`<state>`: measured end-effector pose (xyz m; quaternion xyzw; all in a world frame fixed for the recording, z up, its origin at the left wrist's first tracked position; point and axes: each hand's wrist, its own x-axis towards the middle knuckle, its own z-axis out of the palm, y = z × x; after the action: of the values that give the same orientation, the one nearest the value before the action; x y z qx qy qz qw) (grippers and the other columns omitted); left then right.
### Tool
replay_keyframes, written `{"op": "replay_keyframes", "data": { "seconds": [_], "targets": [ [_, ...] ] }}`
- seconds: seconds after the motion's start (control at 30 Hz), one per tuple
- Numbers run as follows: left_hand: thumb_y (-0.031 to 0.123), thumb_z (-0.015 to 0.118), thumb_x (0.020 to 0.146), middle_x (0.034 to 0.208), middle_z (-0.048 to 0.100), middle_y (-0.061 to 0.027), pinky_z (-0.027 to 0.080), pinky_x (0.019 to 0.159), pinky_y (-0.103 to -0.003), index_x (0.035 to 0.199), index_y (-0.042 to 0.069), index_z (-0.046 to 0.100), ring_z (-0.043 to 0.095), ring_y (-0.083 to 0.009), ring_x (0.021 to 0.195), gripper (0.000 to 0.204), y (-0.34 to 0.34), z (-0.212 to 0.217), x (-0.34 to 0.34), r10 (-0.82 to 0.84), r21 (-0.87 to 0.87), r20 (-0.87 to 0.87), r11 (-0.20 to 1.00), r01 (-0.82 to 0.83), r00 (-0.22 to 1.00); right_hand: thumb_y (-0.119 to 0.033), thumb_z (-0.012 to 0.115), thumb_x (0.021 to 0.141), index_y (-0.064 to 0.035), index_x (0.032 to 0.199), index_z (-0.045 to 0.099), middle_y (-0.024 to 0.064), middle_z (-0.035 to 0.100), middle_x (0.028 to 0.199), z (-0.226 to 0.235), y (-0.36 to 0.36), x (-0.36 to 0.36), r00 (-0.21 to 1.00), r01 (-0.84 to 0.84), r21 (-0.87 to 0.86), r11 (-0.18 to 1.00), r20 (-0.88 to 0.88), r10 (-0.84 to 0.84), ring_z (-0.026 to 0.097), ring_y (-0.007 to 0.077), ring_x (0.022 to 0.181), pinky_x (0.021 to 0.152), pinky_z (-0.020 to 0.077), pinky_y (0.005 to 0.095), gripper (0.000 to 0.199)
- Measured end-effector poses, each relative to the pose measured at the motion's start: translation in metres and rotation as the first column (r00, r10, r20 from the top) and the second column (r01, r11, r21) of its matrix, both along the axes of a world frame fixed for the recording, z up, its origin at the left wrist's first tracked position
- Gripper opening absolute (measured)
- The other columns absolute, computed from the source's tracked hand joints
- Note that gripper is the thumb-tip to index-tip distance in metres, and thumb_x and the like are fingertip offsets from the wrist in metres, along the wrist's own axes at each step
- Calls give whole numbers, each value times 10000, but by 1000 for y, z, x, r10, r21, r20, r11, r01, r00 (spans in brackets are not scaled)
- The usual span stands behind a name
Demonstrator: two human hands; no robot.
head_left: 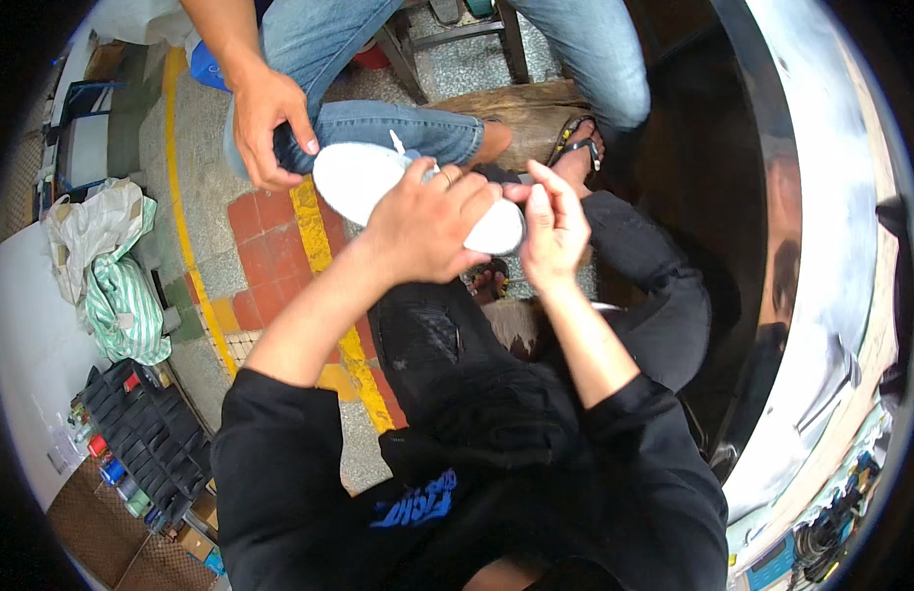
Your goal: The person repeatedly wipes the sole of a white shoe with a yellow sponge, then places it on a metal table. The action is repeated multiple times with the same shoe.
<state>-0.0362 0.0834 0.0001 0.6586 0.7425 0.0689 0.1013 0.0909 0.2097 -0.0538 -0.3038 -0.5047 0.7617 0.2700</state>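
Note:
A white shoe sole [356, 183], long with rounded ends, lies crosswise in front of me. My left hand [425, 222] is closed over its middle, with a ring on one finger, and hides that part. By its right end is my right hand [557, 231], fingers bent in toward the rim and thumb raised. Whatever those fingers pinch is too small to make out. A small white tip [397, 143] pokes up behind the sole's far edge. At its left end hovers another person's hand [271, 123], fingers curled; I cannot tell whether it touches the sole.
Opposite me sits a person in blue jeans [398, 128], feet near a wooden log [516, 113]. A dark stool [407, 59] stands behind. Bags [127, 305] and a black rack [146, 424] line the left. A shiny metal panel [821, 197] curves along the right.

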Motion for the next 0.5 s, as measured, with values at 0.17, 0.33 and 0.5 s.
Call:
{"op": "replay_keyframes", "data": {
  "seconds": [0.17, 0.33, 0.5],
  "targets": [
    [417, 822, 691, 1138, 640, -108, 463, 992, -490, 1274, 34, 592, 636, -284, 1058, 734, 9, -8, 6, 62, -19, 39, 998, -61, 997, -130, 590, 930, 2, 992, 550, 123, 622, 837, -77, -21, -3, 909, 104, -164, 981, -384, -161, 596, 198, 789, 822, 514, 357, 151],
    [356, 748, 731, 947, 604, -91, 437, 779, -407, 1122, 24, 612, 611, -254, 869, 531, 21, -19, 13, 46, 13, -74, 999, -45, 996, -109, 573, 840, -9, 866, 530, 115, 554, 764, -85, -17, -2, 902, -2, -312, 950, -411, -133, 530, 200, 716, 739, 479, 355, 112],
    [335, 754, 744, 979, 613, -84, 445, 795, -409, 1136, 38, 628, 616, -258, 913, 507, 26, -20, 14, 34, -22, -26, 999, -34, 999, -141, 544, 845, -28, 832, 519, 87, 560, 769, -91, -8, -8, 904, 8, -64, 998, -426, -34, 530, 182, 716, 721, 465, 330, 117]
  ]
}}
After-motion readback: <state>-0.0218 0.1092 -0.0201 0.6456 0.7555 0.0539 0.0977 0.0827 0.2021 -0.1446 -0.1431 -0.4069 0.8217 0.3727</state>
